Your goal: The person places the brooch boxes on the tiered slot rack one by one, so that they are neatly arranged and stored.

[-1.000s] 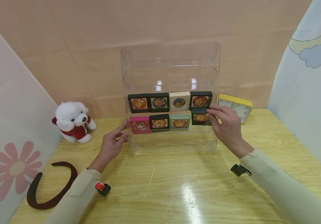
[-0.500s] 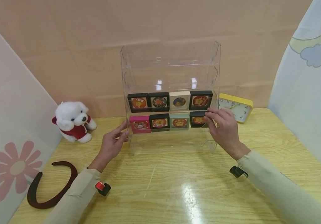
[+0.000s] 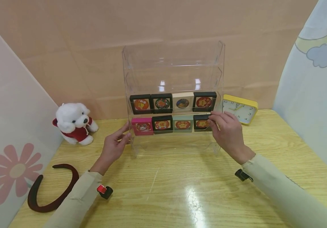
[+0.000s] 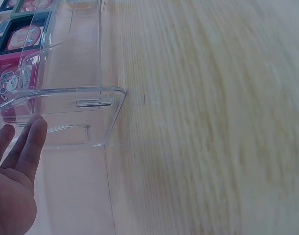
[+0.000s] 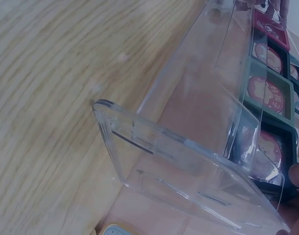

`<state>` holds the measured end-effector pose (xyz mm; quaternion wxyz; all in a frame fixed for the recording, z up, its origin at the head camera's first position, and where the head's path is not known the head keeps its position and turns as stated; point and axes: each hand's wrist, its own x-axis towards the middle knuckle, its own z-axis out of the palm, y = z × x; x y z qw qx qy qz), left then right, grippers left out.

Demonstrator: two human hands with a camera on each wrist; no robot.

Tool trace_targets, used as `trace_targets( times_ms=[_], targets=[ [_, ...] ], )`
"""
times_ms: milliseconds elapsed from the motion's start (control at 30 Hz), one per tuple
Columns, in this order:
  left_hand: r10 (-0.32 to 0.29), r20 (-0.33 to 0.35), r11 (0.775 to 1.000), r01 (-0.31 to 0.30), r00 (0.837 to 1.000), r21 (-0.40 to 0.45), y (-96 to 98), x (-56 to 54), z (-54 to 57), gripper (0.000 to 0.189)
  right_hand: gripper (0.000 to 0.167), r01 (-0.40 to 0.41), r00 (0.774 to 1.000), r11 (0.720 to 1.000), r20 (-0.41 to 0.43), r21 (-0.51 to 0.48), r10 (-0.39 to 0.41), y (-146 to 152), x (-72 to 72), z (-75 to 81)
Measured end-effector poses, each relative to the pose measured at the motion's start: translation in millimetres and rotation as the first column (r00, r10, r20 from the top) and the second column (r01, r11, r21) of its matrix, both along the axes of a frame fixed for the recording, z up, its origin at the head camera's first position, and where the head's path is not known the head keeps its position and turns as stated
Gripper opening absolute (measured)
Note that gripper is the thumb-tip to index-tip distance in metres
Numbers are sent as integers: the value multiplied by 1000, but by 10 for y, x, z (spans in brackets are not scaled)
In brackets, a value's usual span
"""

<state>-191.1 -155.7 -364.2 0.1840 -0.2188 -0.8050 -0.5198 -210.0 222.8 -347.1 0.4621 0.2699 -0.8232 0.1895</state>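
Observation:
A transparent tiered rack [image 3: 175,66] stands on the table, with two rows of small square framed badges in its lower tiers. My right hand [image 3: 228,131] pinches the black-framed badge [image 3: 201,124] at the right end of the lower row. In the right wrist view, fingertips [image 5: 298,175] lie at that badge's edge behind the clear side panel. Left of it sit a green-framed badge [image 3: 182,124], another black-framed one [image 3: 162,124] and a pink-framed one [image 3: 142,126]. My left hand [image 3: 113,150] rests against the rack's left side, its fingers [image 4: 32,147] extended along the panel.
A yellow square clock [image 3: 241,109] leans behind the rack's right side. On the left are a white plush dog [image 3: 75,123] in red clothing and a dark red headband [image 3: 53,202]. Patterned cloth panels flank the wooden table [image 3: 163,190].
My right hand has moved slightly left and down with the black-framed badge, which has come level with its row, beside the green one. My left hand has stayed at the rack's side.

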Motion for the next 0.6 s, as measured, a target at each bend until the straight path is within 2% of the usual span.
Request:
trace_targets(
  times_ms=[267, 600],
  targets=[
    [-3, 0, 1000, 3, 1000, 9, 0, 7, 3, 44, 10, 23, 1000, 999, 17, 30, -23, -28, 26, 9],
    [-1, 12, 1000, 1, 1000, 2, -1, 10, -4, 44, 7, 50, 995, 997, 84, 63, -55, -37, 47, 15]
  ],
)
